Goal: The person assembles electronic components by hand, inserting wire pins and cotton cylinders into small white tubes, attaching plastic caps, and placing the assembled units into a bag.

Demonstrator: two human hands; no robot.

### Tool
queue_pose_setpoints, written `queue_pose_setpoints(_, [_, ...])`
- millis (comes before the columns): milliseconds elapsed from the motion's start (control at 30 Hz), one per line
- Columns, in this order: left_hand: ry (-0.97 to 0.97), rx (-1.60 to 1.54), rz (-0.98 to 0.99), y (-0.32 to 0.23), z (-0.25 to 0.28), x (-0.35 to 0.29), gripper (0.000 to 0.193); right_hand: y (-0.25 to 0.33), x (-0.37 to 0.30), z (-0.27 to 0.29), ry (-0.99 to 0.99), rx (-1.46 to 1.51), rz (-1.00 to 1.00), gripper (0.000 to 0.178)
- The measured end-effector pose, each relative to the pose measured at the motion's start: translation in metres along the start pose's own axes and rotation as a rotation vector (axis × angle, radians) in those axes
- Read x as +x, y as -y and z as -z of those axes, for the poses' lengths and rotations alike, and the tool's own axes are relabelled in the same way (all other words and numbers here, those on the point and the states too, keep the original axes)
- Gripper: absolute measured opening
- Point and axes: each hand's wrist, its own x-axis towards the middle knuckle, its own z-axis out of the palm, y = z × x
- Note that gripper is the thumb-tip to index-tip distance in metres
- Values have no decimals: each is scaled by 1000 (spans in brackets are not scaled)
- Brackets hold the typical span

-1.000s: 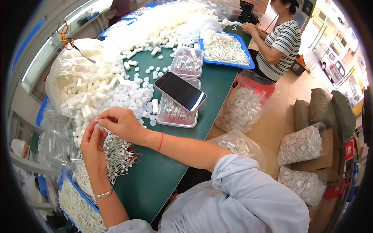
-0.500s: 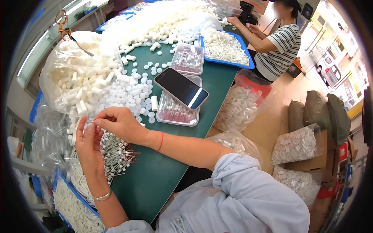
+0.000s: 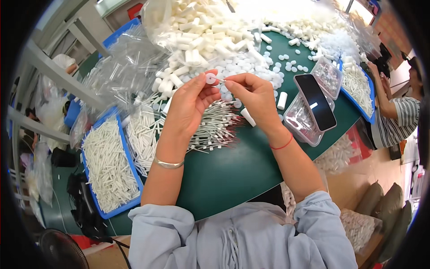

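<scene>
My left hand point(image 3: 190, 101) pinches a small round whitish cap point(image 3: 211, 79) between thumb and finger. Close beside it, my right hand point(image 3: 256, 97) is closed on a thin wire-like stick point(image 3: 220, 80) whose end meets the cap; whether it passes into the cap I cannot tell. Below both hands lies a pile of thin white rods with fine red wires point(image 3: 215, 125). Just behind them spread loose translucent round caps point(image 3: 230, 67) and white foam cylinders point(image 3: 195, 57). A single cylinder point(image 3: 247, 117) rests under my right wrist.
At the left stands a blue tray of white sticks point(image 3: 112, 163). A dark phone point(image 3: 315, 102) lies across clear plastic boxes point(image 3: 298, 119) on the green table point(image 3: 224, 179). A co-worker in a striped top point(image 3: 396, 121) sits far right, near another blue tray point(image 3: 358, 92). A black fan point(image 3: 62, 251) stands lower left.
My view has swung left, so the table and both hands appear further right. The hands stay close together; the round cap now shows plainly in my left fingers.
</scene>
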Motion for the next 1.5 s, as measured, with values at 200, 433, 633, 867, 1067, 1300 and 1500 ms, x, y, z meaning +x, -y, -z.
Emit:
queue_pose_setpoints(200, [-24,18,-17,-3,-1,-3,35,1,0,-4,-5,-64,9,17])
queue_pose_setpoints(433, [-55,82,-54,-5,-2,-2,35,0,1,-5,6,-95,11,17])
queue_pose_setpoints(633, [-78,187,-98,-3,3,-1,33,-1,0,-6,-13,-179,71,16])
queue_pose_setpoints(867, [-86,163,-74,-2,3,0,32,-5,-1,-5,-18,-256,154,14])
queue_pose_setpoints(1067, [-96,378,-61,-3,4,-1,31,-8,1,-5,-40,-418,314,11])
queue_pose_setpoints(1300, [-58,304,67,2,11,3,29,-10,4,-4,16,-582,458,9])
queue_pose_setpoints(1500, [-58,204,143,7,17,6,27,-12,5,-1,49,-633,475,8])
